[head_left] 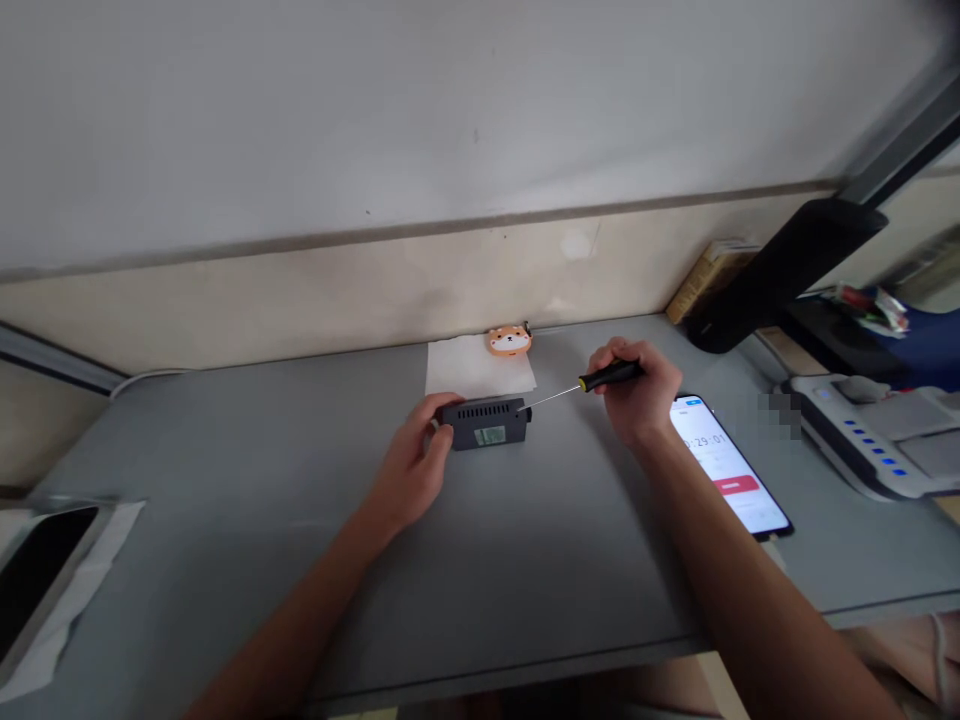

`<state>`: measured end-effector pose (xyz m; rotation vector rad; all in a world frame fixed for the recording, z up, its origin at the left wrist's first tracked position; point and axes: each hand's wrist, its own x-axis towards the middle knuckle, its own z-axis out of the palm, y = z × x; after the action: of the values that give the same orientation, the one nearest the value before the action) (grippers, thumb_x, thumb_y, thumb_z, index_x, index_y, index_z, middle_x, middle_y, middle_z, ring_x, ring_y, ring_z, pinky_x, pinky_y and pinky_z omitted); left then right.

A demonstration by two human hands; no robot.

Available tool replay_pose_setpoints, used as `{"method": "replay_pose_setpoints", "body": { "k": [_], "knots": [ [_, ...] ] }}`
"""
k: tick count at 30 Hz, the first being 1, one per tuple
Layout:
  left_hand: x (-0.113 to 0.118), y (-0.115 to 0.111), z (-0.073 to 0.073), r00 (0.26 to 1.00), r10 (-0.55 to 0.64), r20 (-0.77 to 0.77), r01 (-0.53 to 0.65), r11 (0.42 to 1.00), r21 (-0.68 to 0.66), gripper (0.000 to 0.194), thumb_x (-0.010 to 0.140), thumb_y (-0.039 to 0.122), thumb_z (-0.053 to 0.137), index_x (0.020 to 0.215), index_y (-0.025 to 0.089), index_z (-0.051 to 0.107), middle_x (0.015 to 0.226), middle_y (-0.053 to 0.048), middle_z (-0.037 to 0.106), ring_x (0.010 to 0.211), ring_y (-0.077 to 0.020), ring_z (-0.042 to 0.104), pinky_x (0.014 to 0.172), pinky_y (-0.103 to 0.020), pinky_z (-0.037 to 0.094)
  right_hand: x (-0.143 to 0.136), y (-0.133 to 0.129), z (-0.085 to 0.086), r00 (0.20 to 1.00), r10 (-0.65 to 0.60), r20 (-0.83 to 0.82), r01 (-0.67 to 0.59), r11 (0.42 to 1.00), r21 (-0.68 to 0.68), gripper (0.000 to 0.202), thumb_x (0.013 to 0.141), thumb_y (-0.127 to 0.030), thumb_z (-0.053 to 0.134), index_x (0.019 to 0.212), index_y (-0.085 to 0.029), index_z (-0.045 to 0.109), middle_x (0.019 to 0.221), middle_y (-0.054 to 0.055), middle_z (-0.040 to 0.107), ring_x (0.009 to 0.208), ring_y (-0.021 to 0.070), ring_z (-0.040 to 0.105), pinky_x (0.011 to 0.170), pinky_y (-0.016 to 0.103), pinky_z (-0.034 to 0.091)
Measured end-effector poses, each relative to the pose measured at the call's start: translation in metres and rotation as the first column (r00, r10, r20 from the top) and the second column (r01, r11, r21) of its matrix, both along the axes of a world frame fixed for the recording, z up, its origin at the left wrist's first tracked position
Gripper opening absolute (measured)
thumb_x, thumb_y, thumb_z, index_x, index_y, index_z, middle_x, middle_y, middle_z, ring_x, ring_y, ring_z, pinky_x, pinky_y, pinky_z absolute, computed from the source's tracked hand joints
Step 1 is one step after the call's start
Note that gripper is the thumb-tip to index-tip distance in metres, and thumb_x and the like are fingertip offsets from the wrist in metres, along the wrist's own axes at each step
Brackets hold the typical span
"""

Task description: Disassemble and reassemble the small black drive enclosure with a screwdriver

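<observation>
A small dark grey box (pixel 465 432) with a row of vent slots and a green-and-white label stands on the grey desk. My left hand (pixel 416 460) grips its left end, thumb on the near face and fingers behind. In my right hand (pixel 637 390) is a screwdriver (pixel 611 376) with a black handle and a yellow collar. Its thin shaft points left, and the tip meets the box near its upper right corner. Whether the tip sits in a screw is too small to tell. Behind the box lies a white sheet of paper (pixel 457 365).
An orange animal-face gadget (pixel 510 341) rests on the paper. Right of my right hand lies a lit phone (pixel 739 480) showing a timer. Farther right are a white power strip (pixel 862 440), a black cylinder (pixel 787 275) and a book (pixel 709 275). A dark-screened device (pixel 45 560) lies at left.
</observation>
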<state>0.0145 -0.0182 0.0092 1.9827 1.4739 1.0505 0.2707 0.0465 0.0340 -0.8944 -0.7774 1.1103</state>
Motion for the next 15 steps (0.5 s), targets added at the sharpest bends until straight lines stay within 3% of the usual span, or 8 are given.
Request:
{"method": "replay_pose_setpoints", "body": {
  "k": [2,6,10,15],
  "knots": [
    [0.0,-0.003,0.0,0.996,0.026,-0.083,-0.013,0.987,0.162,0.032,0.097,0.024,0.042,0.124,0.022,0.058,0.117,-0.009,0.07,0.102,-0.0233,0.067,0.087,-0.038,0.055,0.0,0.0,-0.001,1.0,-0.005,-0.001,0.005,1.0,-0.004,0.019,0.06,-0.029,0.058,0.047,-0.022,0.046,0.052,0.0,0.048,0.043,0.0104,0.045,0.034,0.025,0.035],
    [0.003,-0.007,0.002,0.957,0.064,-0.283,0.065,0.904,0.423,0.035,0.098,0.015,0.046,0.132,0.022,0.054,0.126,-0.011,0.068,0.115,-0.026,0.064,0.099,-0.042,0.049,-0.001,0.001,-0.002,1.0,0.011,0.026,-0.011,1.0,-0.022,0.019,0.063,-0.029,0.057,0.049,-0.022,0.046,0.053,0.0,0.05,0.042,0.01,0.044,0.034,0.024,0.034],
    [0.008,-0.009,0.006,0.917,0.108,-0.384,0.114,0.852,0.511,0.036,0.098,0.012,0.05,0.132,0.023,0.053,0.129,-0.011,0.069,0.117,-0.0259,0.065,0.098,-0.041,0.046,-0.001,0.001,-0.002,1.0,-0.002,0.021,0.003,0.998,-0.061,0.016,0.057,-0.031,0.058,0.046,-0.021,0.05,0.051,0.0,0.049,0.044,0.01,0.045,0.032,0.022,0.034],
    [0.015,-0.012,0.01,0.876,0.118,-0.468,0.165,0.838,0.52,0.042,0.099,0.011,0.049,0.138,0.026,0.053,0.132,-0.009,0.071,0.12,-0.0248,0.066,0.104,-0.041,0.04,0.0,0.002,-0.002,1.0,-0.003,0.013,0.004,0.997,-0.08,0.016,0.057,-0.032,0.059,0.047,-0.022,0.05,0.052,0.0,0.051,0.045,0.0108,0.047,0.032,0.021,0.037]
  ]
}}
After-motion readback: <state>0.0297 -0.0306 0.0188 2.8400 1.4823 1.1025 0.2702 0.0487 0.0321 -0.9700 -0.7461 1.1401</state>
